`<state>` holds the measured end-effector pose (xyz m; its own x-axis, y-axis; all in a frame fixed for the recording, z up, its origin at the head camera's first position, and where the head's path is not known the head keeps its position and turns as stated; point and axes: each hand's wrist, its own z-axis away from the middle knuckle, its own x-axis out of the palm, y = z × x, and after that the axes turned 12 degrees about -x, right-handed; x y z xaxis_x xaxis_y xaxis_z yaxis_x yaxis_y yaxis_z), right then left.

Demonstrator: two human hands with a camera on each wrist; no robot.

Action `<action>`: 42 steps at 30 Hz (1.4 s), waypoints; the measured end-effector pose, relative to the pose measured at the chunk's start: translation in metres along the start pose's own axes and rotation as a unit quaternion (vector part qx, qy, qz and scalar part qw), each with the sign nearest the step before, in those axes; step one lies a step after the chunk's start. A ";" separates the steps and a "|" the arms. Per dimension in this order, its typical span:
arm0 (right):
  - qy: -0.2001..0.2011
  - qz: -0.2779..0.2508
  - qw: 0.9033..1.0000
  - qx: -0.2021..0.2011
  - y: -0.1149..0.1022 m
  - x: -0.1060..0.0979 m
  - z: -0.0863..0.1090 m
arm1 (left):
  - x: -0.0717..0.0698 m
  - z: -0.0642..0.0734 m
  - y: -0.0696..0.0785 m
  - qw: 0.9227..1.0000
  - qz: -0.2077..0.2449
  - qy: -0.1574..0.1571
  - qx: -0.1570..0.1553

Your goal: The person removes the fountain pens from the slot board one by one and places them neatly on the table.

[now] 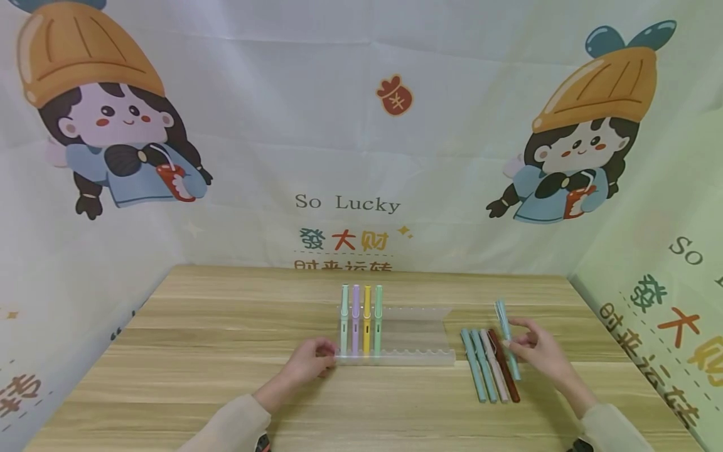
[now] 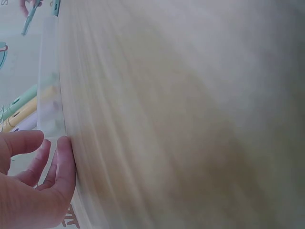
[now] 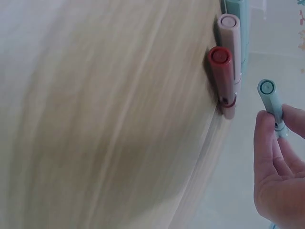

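Observation:
A clear plastic pen rack (image 1: 418, 358) with a scalloped front edge stands on the table. In its left part several pens lie side by side: a pale mint pen (image 1: 344, 326), a lilac pen (image 1: 356, 326), a yellow pen (image 1: 367, 326) and a green pen (image 1: 378, 326). My left hand (image 1: 310, 363) holds the rack's left front corner with thumb and fingertips. Between thumb and fingers, my right hand (image 1: 536, 351) pinches a light blue pen (image 3: 272, 101), raised off the table with its clip end up. Left of it lie two blue pens (image 1: 474, 367), a pale pink pen (image 1: 494, 367) and a dark red pen (image 1: 504, 367).
The wood-grain table (image 1: 226, 326) reaches back to a printed cloth (image 1: 254, 207) that hangs behind it and along both sides. The loose pens lie close together, slanted, just right of the rack.

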<state>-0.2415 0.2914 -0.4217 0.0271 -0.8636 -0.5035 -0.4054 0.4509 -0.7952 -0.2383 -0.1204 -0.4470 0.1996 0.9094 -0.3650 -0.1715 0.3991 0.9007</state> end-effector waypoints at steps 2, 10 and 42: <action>-0.008 0.002 1.000 -0.002 0.002 -0.001 0.002 | 0.000 0.000 0.000 1.000 -0.002 -0.001 -0.001; -0.033 0.005 0.999 0.036 0.008 -0.003 0.009 | 0.000 -0.002 -0.001 1.000 -0.006 -0.003 0.002; -0.049 0.062 0.992 0.102 0.020 0.003 0.010 | 0.000 -0.003 -0.002 1.000 -0.015 0.010 0.004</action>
<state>-0.2405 0.3000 -0.4427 0.0814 -0.7764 -0.6249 -0.2191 0.5977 -0.7712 -0.2409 -0.1207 -0.4498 0.1850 0.8989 -0.3971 -0.1575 0.4260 0.8909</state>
